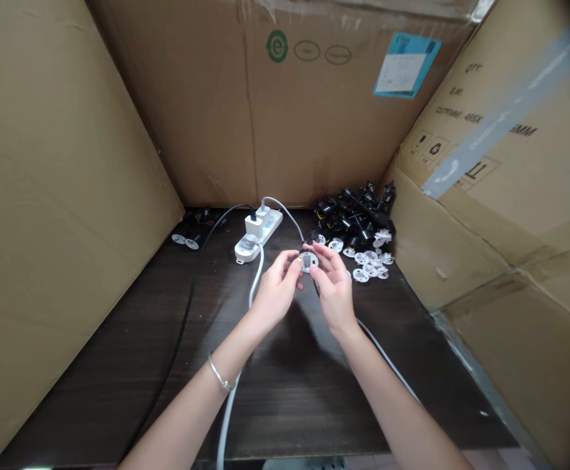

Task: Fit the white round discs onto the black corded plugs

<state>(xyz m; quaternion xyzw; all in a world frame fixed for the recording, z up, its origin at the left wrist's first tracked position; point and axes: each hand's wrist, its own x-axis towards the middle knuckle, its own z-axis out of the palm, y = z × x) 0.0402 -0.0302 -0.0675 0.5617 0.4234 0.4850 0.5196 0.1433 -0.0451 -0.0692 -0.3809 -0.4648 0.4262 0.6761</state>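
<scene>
Both hands hold one small round white disc [307, 262] with a dark grey part at its centre. My left hand [281, 279] pinches the disc's left edge, the thumb on its face. My right hand [332, 281] grips the right edge the same way. A black piece shows just behind the fingertips, but I cannot tell whether it joins the disc. Beyond my right hand lie loose white discs [370, 266] and a heap of black cylindrical parts [358, 212] with thin wires.
A white power strip [243, 252] with plugged-in adapters stands left of my hands. A black cable [187, 313] and a thick white cable [226, 418] run towards me. Black cylinders with white ends [191, 243] lie at the back left. Cardboard walls [206, 98] enclose the dark table [285, 418].
</scene>
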